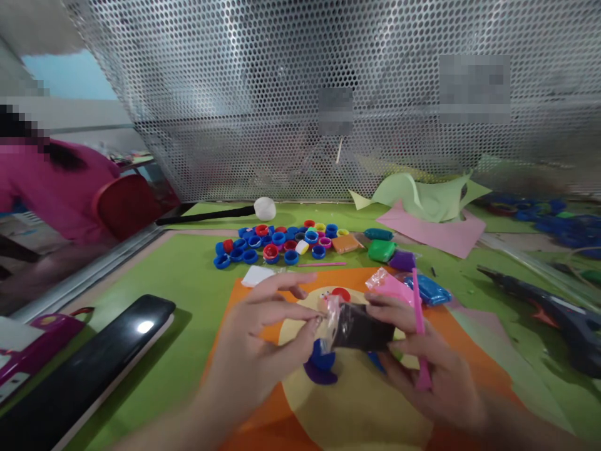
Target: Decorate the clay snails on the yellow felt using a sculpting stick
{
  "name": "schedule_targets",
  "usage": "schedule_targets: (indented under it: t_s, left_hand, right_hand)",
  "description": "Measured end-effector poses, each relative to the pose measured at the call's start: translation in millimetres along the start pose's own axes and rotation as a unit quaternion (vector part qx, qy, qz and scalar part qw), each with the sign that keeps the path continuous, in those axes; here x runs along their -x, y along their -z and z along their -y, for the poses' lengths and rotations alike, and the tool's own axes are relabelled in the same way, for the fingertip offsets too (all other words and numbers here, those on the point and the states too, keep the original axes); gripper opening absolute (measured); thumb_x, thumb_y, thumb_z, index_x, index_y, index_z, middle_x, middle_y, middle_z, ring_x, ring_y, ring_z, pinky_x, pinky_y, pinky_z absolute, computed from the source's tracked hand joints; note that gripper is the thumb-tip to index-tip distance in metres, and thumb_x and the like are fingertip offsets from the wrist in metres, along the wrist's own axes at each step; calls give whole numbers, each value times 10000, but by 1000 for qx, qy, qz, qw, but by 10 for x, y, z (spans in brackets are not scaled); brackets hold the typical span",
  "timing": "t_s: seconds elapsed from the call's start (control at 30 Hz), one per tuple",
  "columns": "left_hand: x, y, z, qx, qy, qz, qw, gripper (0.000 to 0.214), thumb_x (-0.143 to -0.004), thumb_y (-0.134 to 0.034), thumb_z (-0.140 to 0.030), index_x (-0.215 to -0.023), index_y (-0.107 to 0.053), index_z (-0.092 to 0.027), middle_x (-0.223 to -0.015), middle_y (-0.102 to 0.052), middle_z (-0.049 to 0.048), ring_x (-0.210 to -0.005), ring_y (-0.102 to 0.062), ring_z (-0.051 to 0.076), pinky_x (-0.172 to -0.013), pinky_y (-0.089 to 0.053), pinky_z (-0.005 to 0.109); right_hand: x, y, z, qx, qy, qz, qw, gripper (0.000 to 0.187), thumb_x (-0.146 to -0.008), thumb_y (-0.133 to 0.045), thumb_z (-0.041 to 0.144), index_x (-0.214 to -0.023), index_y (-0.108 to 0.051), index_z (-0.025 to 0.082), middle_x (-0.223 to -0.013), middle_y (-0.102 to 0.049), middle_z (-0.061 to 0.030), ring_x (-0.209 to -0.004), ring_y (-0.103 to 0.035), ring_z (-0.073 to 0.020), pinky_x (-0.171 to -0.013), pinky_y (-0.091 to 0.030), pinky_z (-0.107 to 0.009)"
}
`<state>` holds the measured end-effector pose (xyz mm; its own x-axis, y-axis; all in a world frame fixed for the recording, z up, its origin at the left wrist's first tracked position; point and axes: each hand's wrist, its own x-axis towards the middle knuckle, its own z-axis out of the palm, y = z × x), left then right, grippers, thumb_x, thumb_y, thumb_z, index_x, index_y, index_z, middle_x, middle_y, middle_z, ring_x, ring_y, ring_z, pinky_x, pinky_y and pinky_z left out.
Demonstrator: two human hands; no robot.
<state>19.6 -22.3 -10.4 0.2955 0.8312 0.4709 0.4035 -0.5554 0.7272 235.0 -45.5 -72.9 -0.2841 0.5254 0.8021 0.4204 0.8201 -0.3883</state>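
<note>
My right hand [439, 369] grips a black packet of modelling clay [362, 327] above the paper. A pink plastic clay tool [419, 319] is tucked between the same hand's fingers. My left hand [260, 344] pinches the edge of the packet's clear wrapper [332, 322] between thumb and forefinger, its other fingers raised. Beneath both hands lies an orange sheet [253, 410] with a pale yellow paper shape [357, 407] on it. Blue clay pieces [323, 360] and a red piece [340, 294] sit on the yellow shape, partly covered by my hands and the packet.
Coloured bottle caps [278, 238] cluster behind the sheet, beside wrapped clay packets [382, 250]. At right lies a glue gun [539, 313]; at left, a long black case [94, 363]. Crumpled paper [422, 195] rests before the perforated metal panel [291, 94]. A person in pink [61, 181] sits far left.
</note>
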Motion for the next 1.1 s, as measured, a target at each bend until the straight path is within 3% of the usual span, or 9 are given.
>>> schedule_targets:
  t_s: [0.1, 0.23, 0.3, 0.47, 0.63, 0.9, 1.1]
  left_hand:
    - [-21, 17, 36, 99, 72, 29, 992, 191, -753, -625, -167, -782, -730, -323, -982, -701, -31, -894, -639, 141, -767, -537, 234]
    - [-34, -10, 55, 195, 142, 70, 968, 165, -750, -627, -173, -774, -732, -298, -787, -733, -38, -711, -660, 116, -616, -540, 181]
    - [-34, -22, 52, 225, 157, 64, 959, 167, -760, -616, -160, -787, -720, -288, -775, -734, -43, -669, -649, 100, -587, -527, 165]
    - [-32, -29, 40, 330, 171, 95, 923, 279, -855, -551, -180, -1083, -600, -333, -725, -707, -57, -609, -590, 60, -568, -492, 133]
    - [-32, -31, 22, 438, 174, 119, 874, 204, -815, -639, -219, -1008, -661, -281, -739, -686, -18, -596, -579, 56, -550, -489, 125]
    - [20, 8, -6, 491, 157, 171, 839, 185, -762, -683, -122, -846, -739, -277, -810, -744, -38, -737, -666, 77, -709, -536, 140]
    - [11, 32, 20, 441, 162, 176, 865, 79, -764, -692, -194, -787, -740, -252, -787, -737, -12, -763, -662, 117, -696, -534, 187]
  right_hand:
    - [-6, -13, -33, 6, -41, -36, 998, 309, -788, -469, -24, -946, -420, 238, -1083, -602, -84, -1168, -508, -235, -913, -500, -399]
    - [-6, -28, -51, 6, -58, -55, 997, 278, -804, -483, 4, -936, -413, 239, -1080, -608, -74, -1165, -513, -228, -909, -501, -373]
    - [0, -39, -57, 4, -67, -61, 996, 267, -804, -499, 16, -931, -415, 235, -1084, -611, -75, -1137, -538, -222, -903, -504, -360]
    - [29, -63, -101, -7, -102, -87, 991, 277, -811, -506, 32, -978, -410, 231, -1120, -594, -104, -1124, -547, -235, -865, -519, -366]
    - [57, -62, -126, -25, -112, -81, 990, 281, -795, -508, 15, -966, -425, 222, -1121, -579, -98, -1129, -540, -221, -888, -500, -336]
    - [70, -67, -125, -22, -145, -85, 986, 280, -800, -527, 49, -967, -423, 249, -1114, -583, -91, -1134, -533, -243, -867, -500, -382]
    - [36, -75, -186, -7, -203, -131, 970, 211, -843, -527, 144, -979, -401, 244, -1139, -536, -128, -1102, -540, -255, -844, -504, -419]
